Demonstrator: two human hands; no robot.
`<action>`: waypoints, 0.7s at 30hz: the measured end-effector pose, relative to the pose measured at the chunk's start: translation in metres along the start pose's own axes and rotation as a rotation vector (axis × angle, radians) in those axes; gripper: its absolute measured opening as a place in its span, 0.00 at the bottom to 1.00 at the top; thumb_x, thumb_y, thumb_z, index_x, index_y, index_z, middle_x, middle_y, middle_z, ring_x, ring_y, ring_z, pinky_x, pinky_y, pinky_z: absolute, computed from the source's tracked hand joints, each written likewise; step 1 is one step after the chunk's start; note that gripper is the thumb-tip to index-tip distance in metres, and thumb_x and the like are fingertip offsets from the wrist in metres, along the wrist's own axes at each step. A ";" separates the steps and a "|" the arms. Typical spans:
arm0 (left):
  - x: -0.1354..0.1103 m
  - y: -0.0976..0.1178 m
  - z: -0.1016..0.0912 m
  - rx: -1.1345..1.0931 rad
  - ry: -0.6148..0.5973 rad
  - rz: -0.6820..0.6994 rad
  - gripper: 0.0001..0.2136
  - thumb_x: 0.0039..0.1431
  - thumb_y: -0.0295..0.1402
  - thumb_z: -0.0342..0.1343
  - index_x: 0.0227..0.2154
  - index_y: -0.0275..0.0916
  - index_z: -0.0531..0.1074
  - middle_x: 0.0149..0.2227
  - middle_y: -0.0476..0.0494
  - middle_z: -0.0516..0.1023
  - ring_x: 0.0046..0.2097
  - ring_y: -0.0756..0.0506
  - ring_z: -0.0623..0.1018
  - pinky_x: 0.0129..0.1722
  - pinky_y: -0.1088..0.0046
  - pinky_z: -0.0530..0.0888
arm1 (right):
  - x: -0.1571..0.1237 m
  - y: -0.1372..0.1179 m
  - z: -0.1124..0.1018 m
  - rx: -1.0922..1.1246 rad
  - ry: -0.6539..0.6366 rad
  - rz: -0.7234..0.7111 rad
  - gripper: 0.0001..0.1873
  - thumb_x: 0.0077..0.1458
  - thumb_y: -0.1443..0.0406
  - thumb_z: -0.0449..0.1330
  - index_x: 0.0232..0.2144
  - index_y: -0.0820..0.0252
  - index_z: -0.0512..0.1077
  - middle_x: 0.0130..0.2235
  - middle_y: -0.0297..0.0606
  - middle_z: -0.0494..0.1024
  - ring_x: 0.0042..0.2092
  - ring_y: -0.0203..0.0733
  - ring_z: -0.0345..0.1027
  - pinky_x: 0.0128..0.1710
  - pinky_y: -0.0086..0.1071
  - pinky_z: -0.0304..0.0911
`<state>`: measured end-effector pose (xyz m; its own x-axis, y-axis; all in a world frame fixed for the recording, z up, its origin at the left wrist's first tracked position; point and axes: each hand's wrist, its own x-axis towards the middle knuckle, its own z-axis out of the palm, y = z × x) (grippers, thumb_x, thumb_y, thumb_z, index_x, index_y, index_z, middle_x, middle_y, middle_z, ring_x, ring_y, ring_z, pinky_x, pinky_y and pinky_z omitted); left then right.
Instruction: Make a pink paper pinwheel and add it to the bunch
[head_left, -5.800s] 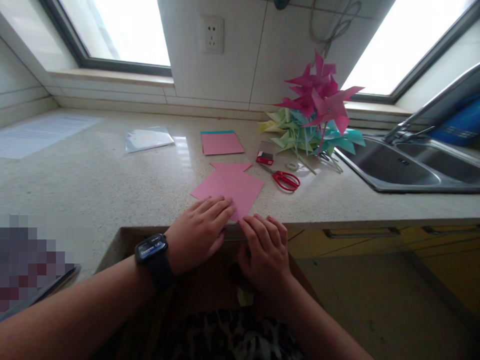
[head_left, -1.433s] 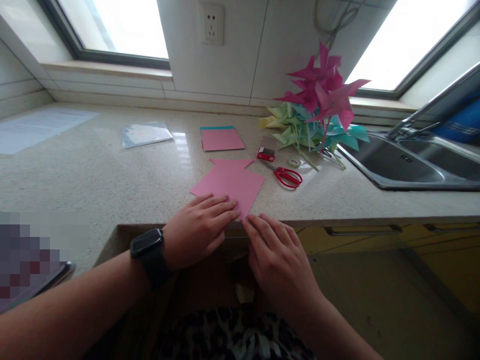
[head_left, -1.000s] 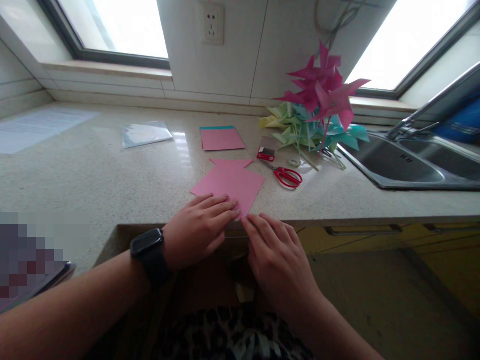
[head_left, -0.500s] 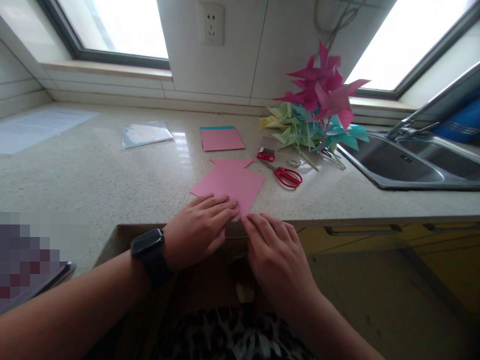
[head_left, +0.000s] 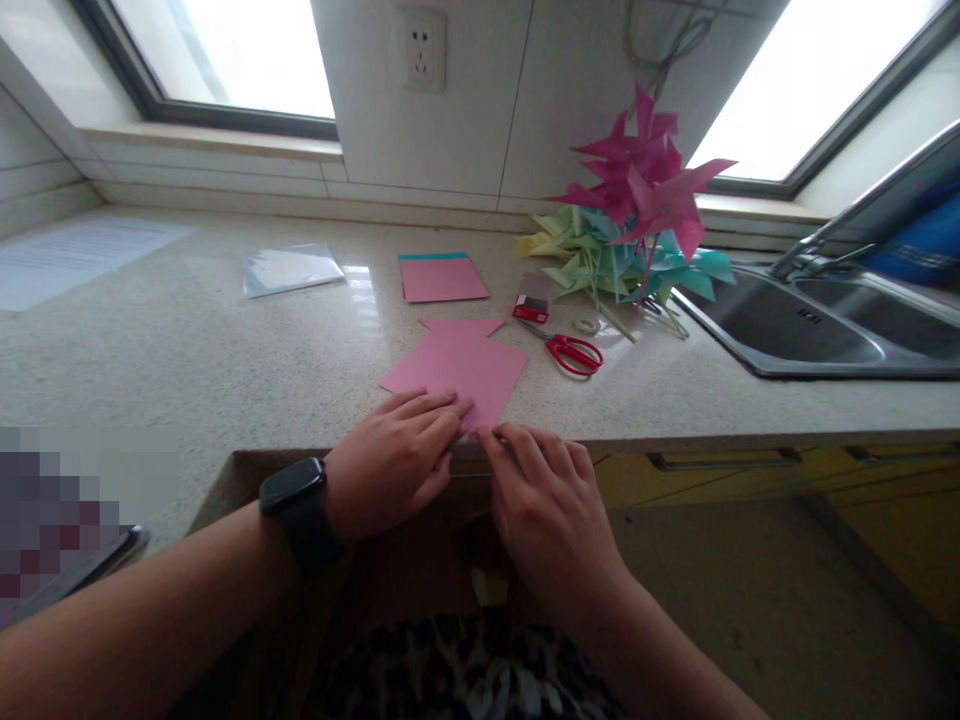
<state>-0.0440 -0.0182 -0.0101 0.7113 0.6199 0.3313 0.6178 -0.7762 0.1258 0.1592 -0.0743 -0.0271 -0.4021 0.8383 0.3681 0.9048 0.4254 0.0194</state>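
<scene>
The speckled beige stone countertop [head_left: 187, 350] bore the folded pink paper sheet [head_left: 457, 365], its nearest corner at the counter's front lip. The left hand [head_left: 390, 460] lay flat and unclenched, fingers pressing that corner; the right hand [head_left: 547, 500], spread and gripping nothing, met the tip beside it. Uneven pressure would likely skew the crease or slide the sheet off the edge

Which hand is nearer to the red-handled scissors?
Right. The right hand is at the counter edge, toward the person from the red-handled scissors; the left hand lies farther left, on the pink paper sheet.
</scene>
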 end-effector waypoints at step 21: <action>-0.001 0.000 -0.001 0.014 -0.012 0.003 0.20 0.62 0.27 0.52 0.57 0.32 0.67 0.60 0.35 0.74 0.61 0.39 0.72 0.62 0.55 0.67 | -0.006 0.006 -0.001 0.073 0.017 -0.024 0.22 0.64 0.70 0.57 0.60 0.59 0.69 0.58 0.38 0.75 0.57 0.51 0.64 0.55 0.46 0.56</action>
<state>-0.0449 -0.0189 -0.0096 0.7172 0.6189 0.3203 0.6202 -0.7765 0.1115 0.1672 -0.0771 -0.0283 -0.4209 0.8217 0.3842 0.8818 0.4700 -0.0393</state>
